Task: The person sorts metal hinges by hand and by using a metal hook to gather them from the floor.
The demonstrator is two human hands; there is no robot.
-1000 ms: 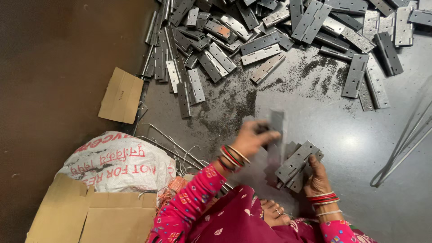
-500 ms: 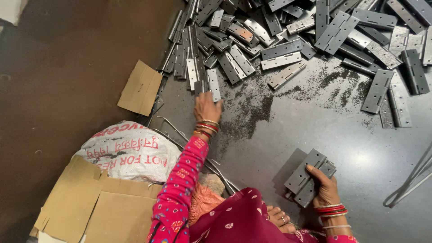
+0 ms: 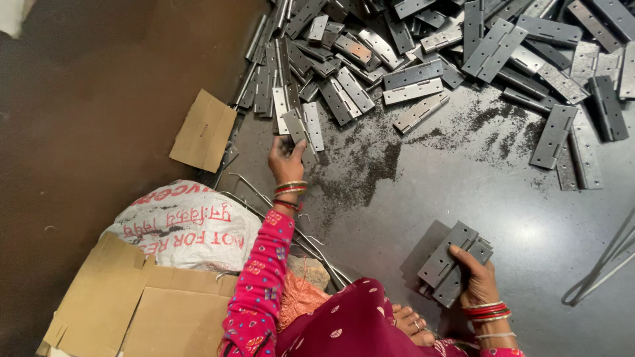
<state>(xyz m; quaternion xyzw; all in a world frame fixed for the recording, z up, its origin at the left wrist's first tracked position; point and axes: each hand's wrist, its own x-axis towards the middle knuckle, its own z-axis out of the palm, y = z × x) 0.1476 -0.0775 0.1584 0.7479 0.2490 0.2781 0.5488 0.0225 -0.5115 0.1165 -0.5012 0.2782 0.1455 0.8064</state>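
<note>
- Dark, dusty floor (image 3: 423,198) fills most of the view, speckled with black grit, with a brown patch of ground on the person's left.
- Left hand (image 3: 286,160) stretches out to the near edge of a heap of grey metal hinges (image 3: 423,59); its fingers curl around one loose hinge (image 3: 299,132), which lies tilted at the heap's edge.
- Right hand (image 3: 477,281) rests close to the body, thumb and fingers clasped over the end of a small stack of hinges (image 3: 453,263) standing on the floor, well apart from the heap.
- Red bangles (image 3: 290,190) ring the left wrist above a pink patterned sleeve (image 3: 261,277).
- A white printed sack (image 3: 188,225) lies just beside the left arm, with flattened cardboard (image 3: 126,304) below it.
- A loose cardboard scrap (image 3: 204,130) lies near the heap's left edge.
- Bent metal wire (image 3: 608,258) lies at the far right.
</note>
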